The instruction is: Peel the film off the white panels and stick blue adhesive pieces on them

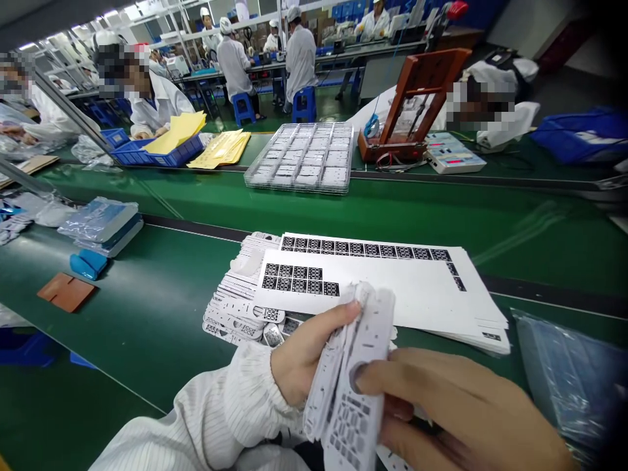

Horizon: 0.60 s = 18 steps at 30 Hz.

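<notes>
My left hand (303, 356) is closed around a thick stack of long white flat pieces (330, 376) with rounded ends and black printed marks, its thumb along the top. The front piece (360, 340) has a round opening and a dark grid pattern at its lower end. My right hand (456, 399), somewhat blurred, grips this front piece with one fingertip at the round opening; its other fingers are partly hidden behind. Beyond my hands lie white sheets (387, 288) with rows of black printed labels. Beside them spreads a pile of similar white pieces (235, 294).
A bagged blue stack (579, 373) lies to the right, another (101, 222) to the left near a brown flap (65, 292). Across the green belt (206, 196) stand a clear compartment tray (301, 157), a brown press (412, 104) and yellow sheets (220, 149). Co-workers sit beyond.
</notes>
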Available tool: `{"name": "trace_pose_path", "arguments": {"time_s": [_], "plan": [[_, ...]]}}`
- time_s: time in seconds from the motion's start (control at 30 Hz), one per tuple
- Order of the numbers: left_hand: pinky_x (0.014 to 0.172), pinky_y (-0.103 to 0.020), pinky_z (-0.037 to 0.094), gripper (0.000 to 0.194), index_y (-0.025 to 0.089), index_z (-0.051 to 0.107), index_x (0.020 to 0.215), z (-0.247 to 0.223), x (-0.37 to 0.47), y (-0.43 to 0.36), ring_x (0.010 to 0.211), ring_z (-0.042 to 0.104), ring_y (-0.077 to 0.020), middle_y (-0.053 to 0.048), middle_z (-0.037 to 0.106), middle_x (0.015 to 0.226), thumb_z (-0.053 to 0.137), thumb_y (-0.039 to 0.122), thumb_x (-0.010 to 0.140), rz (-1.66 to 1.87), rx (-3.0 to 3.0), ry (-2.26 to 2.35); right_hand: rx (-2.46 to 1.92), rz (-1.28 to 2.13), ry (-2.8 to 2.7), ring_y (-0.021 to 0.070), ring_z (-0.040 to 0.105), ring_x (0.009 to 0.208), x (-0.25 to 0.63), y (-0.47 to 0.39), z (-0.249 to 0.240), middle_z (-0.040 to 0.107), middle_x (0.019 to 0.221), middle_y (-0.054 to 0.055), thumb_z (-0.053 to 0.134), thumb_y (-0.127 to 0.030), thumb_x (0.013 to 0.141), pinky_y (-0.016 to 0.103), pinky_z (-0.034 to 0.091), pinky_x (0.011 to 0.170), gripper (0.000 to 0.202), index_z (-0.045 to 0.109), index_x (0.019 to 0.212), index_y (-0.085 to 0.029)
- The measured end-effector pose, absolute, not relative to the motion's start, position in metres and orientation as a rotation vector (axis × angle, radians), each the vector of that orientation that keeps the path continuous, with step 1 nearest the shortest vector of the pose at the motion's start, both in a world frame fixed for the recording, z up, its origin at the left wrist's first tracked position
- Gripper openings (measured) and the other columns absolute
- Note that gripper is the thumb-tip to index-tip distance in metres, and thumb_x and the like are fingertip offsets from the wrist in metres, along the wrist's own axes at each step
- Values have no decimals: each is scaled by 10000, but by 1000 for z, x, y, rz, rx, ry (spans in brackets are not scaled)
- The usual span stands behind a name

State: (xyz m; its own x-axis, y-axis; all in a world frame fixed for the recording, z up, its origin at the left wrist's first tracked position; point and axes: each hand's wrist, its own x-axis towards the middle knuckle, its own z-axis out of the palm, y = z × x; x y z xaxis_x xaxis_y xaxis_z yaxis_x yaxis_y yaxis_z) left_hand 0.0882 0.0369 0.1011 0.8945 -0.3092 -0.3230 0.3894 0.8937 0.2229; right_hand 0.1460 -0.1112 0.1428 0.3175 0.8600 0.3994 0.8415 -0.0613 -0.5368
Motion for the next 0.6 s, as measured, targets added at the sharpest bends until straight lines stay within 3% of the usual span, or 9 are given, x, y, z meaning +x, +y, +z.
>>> {"name": "trace_pose_path", "arguments": {"time_s": [0.1, 0.2, 0.3, 0.37, 0.47, 0.6], "plan": [[681, -223, 457, 462, 68, 632, 999, 100, 86, 37, 707, 622, -134, -55, 670, 796, 716, 408, 698, -344, 231, 258, -1870, -115, -1499, 140, 630, 651, 150, -109, 142, 659, 765, -8, 417, -287, 954, 233, 505, 619, 160, 561, 1018, -261], [708, -223, 481, 495, 49, 622, 1022, 105, 85, 39, 746, 636, -147, -71, 669, 832, 710, 409, 694, -260, 169, 234, -1803, -63, -1600, 123, 603, 604, 157, -102, 148, 634, 726, -8, 438, -301, 955, 215, 486, 539, 194, 577, 1076, -240], [647, -193, 496, 373, 63, 617, 953, 112, 85, 50, 673, 638, -129, -45, 643, 729, 672, 366, 743, -173, 165, 184, -1686, 101, -1538, 104, 572, 580, 170, -92, 149, 591, 699, -18, 483, -345, 937, 185, 462, 485, 246, 561, 1150, -251], [567, -143, 481, 262, 89, 596, 908, 116, 86, 62, 597, 616, -88, -25, 618, 688, 636, 317, 784, -111, 140, 145, -1706, 71, -1398, 111, 580, 615, 182, -81, 138, 581, 699, -18, 480, -309, 935, 204, 489, 537, 202, 585, 1099, -256], [566, -100, 478, 231, 119, 547, 970, 124, 84, 80, 609, 609, -56, -19, 627, 766, 602, 277, 811, -7, 54, 131, -1954, -28, -1252, 182, 641, 830, 202, -58, 100, 662, 883, 42, 551, -259, 872, 313, 544, 708, 164, 619, 1012, -211], [601, -133, 498, 346, 112, 482, 1129, 131, 83, 93, 671, 630, -78, -30, 654, 844, 570, 245, 822, 103, -13, 112, -2099, -11, -1296, 309, 594, 1089, 224, -35, 44, 638, 1180, 126, 728, -245, 713, 487, 499, 894, 413, 624, 1106, -171]]}}
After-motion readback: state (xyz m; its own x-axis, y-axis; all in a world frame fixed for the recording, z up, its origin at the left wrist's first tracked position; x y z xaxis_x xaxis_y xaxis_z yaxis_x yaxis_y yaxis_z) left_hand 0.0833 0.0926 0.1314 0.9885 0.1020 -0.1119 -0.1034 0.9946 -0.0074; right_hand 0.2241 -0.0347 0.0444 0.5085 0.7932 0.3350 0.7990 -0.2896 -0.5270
